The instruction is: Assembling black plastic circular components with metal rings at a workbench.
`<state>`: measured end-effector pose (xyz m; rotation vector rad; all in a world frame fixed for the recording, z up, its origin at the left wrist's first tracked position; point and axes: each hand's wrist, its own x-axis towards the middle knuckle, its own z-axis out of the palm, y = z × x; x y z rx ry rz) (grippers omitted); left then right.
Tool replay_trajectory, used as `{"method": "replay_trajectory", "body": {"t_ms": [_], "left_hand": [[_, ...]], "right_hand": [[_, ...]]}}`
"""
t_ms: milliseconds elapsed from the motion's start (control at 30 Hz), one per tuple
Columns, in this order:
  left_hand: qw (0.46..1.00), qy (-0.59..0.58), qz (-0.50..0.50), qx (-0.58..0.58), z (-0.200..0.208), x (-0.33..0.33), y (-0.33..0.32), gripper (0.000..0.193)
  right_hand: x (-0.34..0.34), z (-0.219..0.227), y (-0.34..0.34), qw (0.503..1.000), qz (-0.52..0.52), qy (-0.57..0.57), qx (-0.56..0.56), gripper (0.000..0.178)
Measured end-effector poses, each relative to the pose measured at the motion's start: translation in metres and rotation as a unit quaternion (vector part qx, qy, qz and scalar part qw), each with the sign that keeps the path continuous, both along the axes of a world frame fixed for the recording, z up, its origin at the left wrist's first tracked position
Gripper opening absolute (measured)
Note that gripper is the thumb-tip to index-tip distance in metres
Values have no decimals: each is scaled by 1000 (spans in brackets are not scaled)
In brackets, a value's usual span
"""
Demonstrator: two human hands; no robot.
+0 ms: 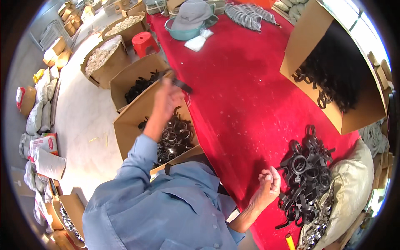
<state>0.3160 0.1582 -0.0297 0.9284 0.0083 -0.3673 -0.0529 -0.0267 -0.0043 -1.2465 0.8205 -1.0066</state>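
Note:
My left hand is raised over the cardboard boxes beside the table and smeared by motion. Its fingers are closed on a dark part, which looks like a black ring clamp seen edge-on. Below it, an open box contains a heap of black ring clamps. My right hand hovers at the table's right side with its fingers curled in. Whether something small sits in them is hidden. Just beyond its fingertips lies a loose pile of black ring clamps with short tabs.
A red cloth covers the table. A tipped cardboard box with black parts stands far right; a pale sack spilling metal pieces lies nearer. Far left are a teal basin, grey cap and red stool.

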Motion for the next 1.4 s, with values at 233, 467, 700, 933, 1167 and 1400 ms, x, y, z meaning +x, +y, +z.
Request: {"method": "replay_trajectory", "body": {"t_ms": [233,467,700,933,1167,1400], "left_hand": [[961,124,248,2,-156,32,42,43],[974,162,66,144,-200,5,-15,14],[960,-67,165,214,-93,39,-9,19],[941,-279,-55,181,47,-6,-116,25],[860,-379,-333,81,91,-46,-262,47],[701,-609,-280,245,89,-23,-506,83]], "right_hand": [[-2,-10,-2,999,-14,17,24,22],[-22,-10,-6,997,-75,-2,32,19],[-17,-10,1,995,-56,74,-24,23],[-16,-9,-35,993,83,62,-57,52],[11,-28,-64,968,82,152,-183,64],[-2,-31,-75,945,42,200,-254,43]]}}
